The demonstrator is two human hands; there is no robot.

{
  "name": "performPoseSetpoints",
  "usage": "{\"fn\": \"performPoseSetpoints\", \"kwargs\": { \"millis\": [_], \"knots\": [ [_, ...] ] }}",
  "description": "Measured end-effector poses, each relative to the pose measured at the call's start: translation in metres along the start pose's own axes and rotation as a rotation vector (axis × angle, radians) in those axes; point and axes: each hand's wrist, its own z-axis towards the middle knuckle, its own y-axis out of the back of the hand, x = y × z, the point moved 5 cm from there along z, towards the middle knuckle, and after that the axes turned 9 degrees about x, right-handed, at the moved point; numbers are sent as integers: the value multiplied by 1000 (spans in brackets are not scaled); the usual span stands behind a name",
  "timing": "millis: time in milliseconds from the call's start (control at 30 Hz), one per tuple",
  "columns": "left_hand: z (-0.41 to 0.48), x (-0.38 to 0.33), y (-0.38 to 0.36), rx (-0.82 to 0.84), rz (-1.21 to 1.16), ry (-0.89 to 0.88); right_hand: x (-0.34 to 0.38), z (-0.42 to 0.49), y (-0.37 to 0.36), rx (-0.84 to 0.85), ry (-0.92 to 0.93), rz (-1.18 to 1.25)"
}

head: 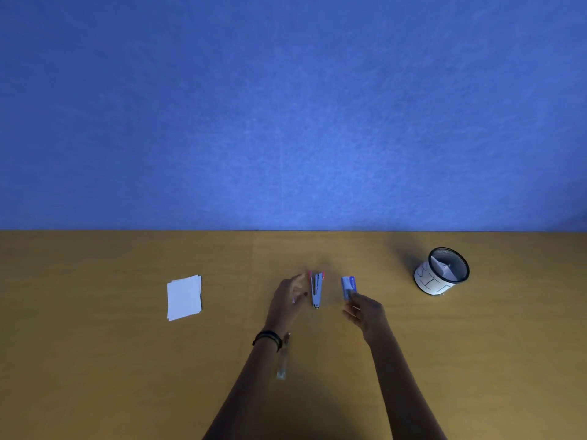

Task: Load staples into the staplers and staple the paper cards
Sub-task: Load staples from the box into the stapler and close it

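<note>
Wooden tabletop (pixel 95 360) before a blue felt wall (pixel 286 106). At centre, the right hand (pixel 365 311) pinches a small blue cardboard staple box (pixel 348 285). The left hand (pixel 289 296), fingers loose, lies just beside the grey, pink-tipped stapler (pixel 316 289), apparently hinged open. Loading seems barely begun; the stack of white paper cards (pixel 184 297), well apart at left, looks unstapled.

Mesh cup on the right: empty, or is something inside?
Not empty. The mesh cup stands upright, and white paper shows through its open mouth.

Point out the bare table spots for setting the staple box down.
Bare table lies between the paper cards and the left hand, and between the staple box and the mesh cup. Crowded in the middle: stapler, right hand, a clear object by the left forearm.
</note>
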Motion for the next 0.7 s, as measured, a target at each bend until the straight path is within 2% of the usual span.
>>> {"fn": "performPoseSetpoints", "kwargs": {
  "millis": [100,200,267,467,633,700],
  "knots": [
    [-3,27,12,-32,54,44,7,16,27,-141,-12,-15],
    [-7,49,16,-22,116,57,13,30,44,-211,8,-65],
    [-9,59,13,55,143,64,17,39,49,-221,24,-103],
    [-13,79,-10,429,166,103,20,59,58,-237,52,-168],
    [-14,91,-16,499,218,104,22,57,56,-341,178,-275],
    [-14,95,-16,472,239,91,20,52,46,-315,270,-361]
  ]
}}
